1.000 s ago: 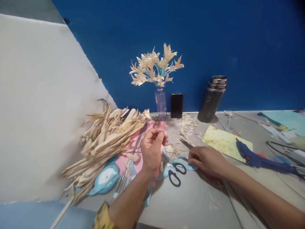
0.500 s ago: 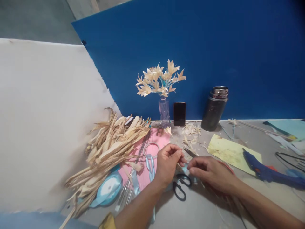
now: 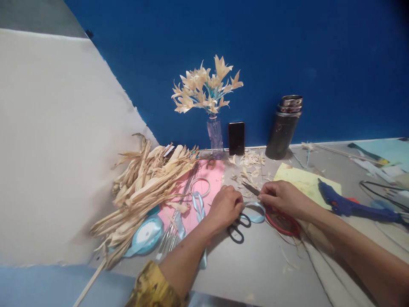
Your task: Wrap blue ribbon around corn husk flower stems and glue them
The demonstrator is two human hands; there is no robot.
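My left hand [image 3: 225, 207] rests on the grey table [image 3: 255, 273] with its fingers curled over the black-handled scissors [image 3: 237, 232]. Whether it grips them is hidden. The scissors' blade tip [image 3: 250, 189] pokes out between my two hands. My right hand [image 3: 281, 197] is just right of the blade, its fingertips pinched on a loop of light blue ribbon [image 3: 256, 212]. A red ring [image 3: 283, 222] lies under my right wrist.
A heap of dried husk strips [image 3: 143, 187], a ribbon roll [image 3: 145, 236] and pink paper [image 3: 204, 177] lie to the left. A vase of husk flowers [image 3: 214, 132], a phone [image 3: 236, 138] and a dark flask [image 3: 283, 128] stand by the blue wall. A blue glue gun [image 3: 345, 205] and yellow sheet [image 3: 303, 179] lie to the right.
My left hand has come down from mid-air onto the scissors. My right hand has shifted slightly toward the blade, still at the ribbon. The camera view has moved.
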